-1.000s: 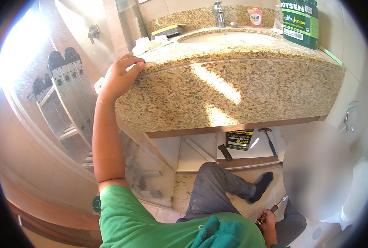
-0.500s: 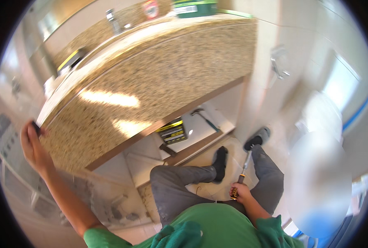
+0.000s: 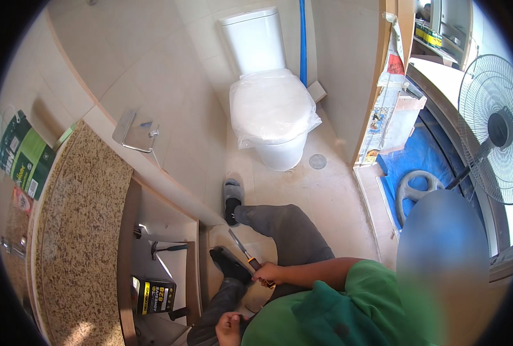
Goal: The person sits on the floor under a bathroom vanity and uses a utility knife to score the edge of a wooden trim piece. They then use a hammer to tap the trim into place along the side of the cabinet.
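Observation:
My right hand grips the black and orange handle of a chisel, its long metal blade pointing away from me and to the left, above the floor between my feet. Low in the view, close to my lap, my left hand is closed with fingers curled. A bit of something small and black shows beside its fingers; I cannot make out what it is. Left of my legs, inside the vanity cabinet, lie a hammer and a black and yellow adhesive tin.
A speckled granite countertop runs along the left, with a green container and a faucet on it. Ahead stands a toilet covered in plastic. A paper holder juts from the wall. To the right is a fan.
My view has swung right, toward the toilet and fan. My left hand has come from the countertop's left end to near my lap. My right hand still holds the chisel.

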`<state>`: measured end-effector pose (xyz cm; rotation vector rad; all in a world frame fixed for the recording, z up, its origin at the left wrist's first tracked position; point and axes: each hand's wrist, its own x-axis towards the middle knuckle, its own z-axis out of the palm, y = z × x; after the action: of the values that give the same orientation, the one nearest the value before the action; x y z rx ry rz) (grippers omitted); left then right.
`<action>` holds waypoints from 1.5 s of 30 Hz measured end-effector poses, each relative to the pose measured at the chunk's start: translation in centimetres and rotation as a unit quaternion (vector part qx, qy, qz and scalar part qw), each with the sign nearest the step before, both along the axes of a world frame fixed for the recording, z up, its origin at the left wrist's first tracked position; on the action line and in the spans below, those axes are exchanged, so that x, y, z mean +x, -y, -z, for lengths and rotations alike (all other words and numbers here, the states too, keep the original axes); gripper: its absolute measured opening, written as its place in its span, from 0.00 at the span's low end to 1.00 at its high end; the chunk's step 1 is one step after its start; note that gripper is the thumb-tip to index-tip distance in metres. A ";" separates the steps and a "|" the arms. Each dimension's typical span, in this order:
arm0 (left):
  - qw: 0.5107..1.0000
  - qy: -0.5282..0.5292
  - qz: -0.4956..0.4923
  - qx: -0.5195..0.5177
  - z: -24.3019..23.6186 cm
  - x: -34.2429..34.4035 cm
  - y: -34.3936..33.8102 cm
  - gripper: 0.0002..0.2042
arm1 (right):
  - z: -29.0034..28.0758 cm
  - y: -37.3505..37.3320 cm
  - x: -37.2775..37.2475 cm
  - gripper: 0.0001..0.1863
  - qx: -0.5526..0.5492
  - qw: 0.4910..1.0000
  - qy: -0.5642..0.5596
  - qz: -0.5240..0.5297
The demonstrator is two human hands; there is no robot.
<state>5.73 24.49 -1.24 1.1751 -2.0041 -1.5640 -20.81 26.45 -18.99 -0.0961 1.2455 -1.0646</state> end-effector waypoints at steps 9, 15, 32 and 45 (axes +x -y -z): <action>0.984 0.101 0.145 -0.020 -4.0 -1.2 0.2 0.21 | -1.1 0.2 0.8 0.15 -0.005 0.999 -0.032 -0.034; 0.985 -0.128 0.108 0.050 -5.2 -0.3 2.0 0.23 | -0.3 0.2 0.6 0.15 0.001 0.999 -0.019 -0.032; 0.958 -0.172 -0.227 -0.035 -0.4 -1.0 7.3 0.15 | -16.9 -2.6 -3.8 0.11 -0.277 0.938 -0.205 -0.046; 0.927 -0.359 -0.111 0.011 -11.9 -8.5 11.7 0.12 | -18.9 -4.2 -4.1 0.21 -0.344 0.836 -0.416 -0.099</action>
<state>-2.76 12.75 10.70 0.6526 -1.3271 -1.5892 -24.94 30.66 -0.12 -1.3403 1.4880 -1.2893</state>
